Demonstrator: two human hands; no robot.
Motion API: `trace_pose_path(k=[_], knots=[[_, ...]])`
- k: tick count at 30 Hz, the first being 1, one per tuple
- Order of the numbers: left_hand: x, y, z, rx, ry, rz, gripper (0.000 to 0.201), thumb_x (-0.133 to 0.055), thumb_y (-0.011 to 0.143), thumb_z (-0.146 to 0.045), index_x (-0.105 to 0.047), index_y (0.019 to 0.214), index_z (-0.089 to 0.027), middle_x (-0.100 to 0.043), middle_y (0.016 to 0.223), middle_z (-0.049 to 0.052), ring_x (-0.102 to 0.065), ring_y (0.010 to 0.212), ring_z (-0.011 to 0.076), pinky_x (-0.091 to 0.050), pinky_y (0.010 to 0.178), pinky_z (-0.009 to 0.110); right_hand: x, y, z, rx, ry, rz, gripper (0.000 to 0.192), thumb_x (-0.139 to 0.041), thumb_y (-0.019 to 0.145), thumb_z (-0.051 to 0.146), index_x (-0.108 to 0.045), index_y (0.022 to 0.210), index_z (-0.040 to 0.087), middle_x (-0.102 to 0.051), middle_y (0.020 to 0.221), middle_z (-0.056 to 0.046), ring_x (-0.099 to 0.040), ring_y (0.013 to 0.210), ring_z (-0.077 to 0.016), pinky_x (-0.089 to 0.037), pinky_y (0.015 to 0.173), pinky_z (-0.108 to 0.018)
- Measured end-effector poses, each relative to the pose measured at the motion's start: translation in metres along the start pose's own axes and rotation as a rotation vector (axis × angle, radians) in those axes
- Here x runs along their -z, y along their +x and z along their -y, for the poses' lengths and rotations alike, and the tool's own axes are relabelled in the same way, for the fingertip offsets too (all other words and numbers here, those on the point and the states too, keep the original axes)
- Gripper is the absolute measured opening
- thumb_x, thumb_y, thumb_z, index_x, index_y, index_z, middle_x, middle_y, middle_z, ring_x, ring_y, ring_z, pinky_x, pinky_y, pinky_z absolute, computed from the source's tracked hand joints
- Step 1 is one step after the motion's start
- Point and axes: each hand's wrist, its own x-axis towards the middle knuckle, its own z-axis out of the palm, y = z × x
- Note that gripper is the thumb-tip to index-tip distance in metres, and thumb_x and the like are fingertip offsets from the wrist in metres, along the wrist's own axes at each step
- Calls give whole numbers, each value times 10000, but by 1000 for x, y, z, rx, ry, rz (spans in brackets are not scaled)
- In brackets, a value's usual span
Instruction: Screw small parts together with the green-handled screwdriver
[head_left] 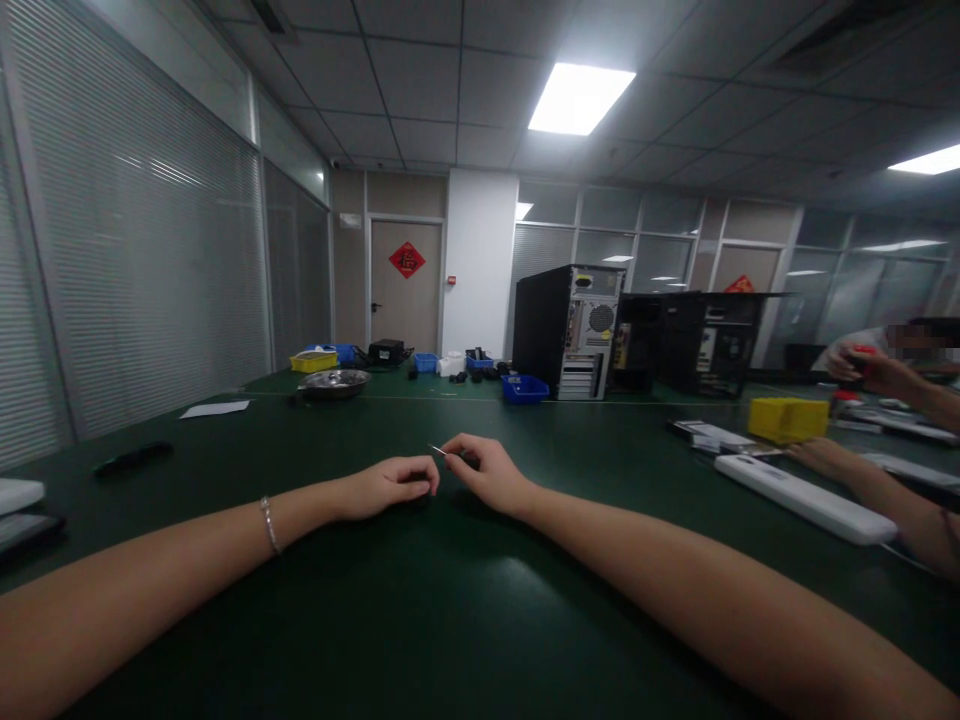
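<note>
My right hand [491, 475] pinches a thin, shiny metal piece [437, 451] between thumb and fingertips, its free end pointing left. The piece is too small to tell its exact kind. Just left of it, my left hand [386, 488] rests low over the dark green table [360, 610] with its fingers curled inward. Whatever those fingers may hold is hidden. A small gap separates the two hands, and a bracelet [270, 525] circles my left wrist.
Computer cases [566, 335] stand at the back right beside a blue bin [525, 389]. A metal bowl [334, 384] sits back left, a black tool-like object [133, 458] nearer. To the right lie a white power strip [802, 497], a yellow bin [787, 418] and a co-worker's hand [825, 458].
</note>
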Motion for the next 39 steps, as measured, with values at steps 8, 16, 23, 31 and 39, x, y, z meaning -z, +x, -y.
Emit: trace_pose_path(k=[8,16,23,31,39], knots=[[-1,-3,0,-103,220,-36,257,-431,881,-380,-588,975,-200,-498,1034,44,-477,924,178,-384,841,274,-1,0,2,17,20,25,194,-485,881,258,-626,972,160,-655,885,-39,-590,789,-151,-457,707,-268],[-3,0,8,-77,185,-126,319,-444,866,-423,-576,1040,-192,-529,1009,53,-531,863,172,-425,787,291,0,0,5,-16,4,48,218,-477,882,291,-636,933,151,-652,841,-40,-575,750,-149,-444,664,-255],[3,-4,8,29,281,-77,478,-670,681,-463,-557,1082,-228,-497,1084,52,-487,980,221,-411,802,306,8,4,-2,-147,-81,218,193,-564,810,301,-665,922,181,-651,849,-28,-576,723,-151,-428,610,-249],[5,-4,17,27,260,-154,464,-657,699,-447,-578,1083,-199,-530,1037,62,-516,926,215,-419,757,305,16,9,9,-168,-93,449,354,-697,663,452,-679,913,201,-637,789,-3,-563,668,-152,-392,523,-227],[7,-4,19,46,195,-136,481,-661,705,-428,-570,1113,-190,-558,1049,67,-534,953,218,-426,786,312,11,7,9,-150,-82,435,258,-661,717,372,-684,901,192,-657,803,-8,-580,687,-152,-405,560,-230]])
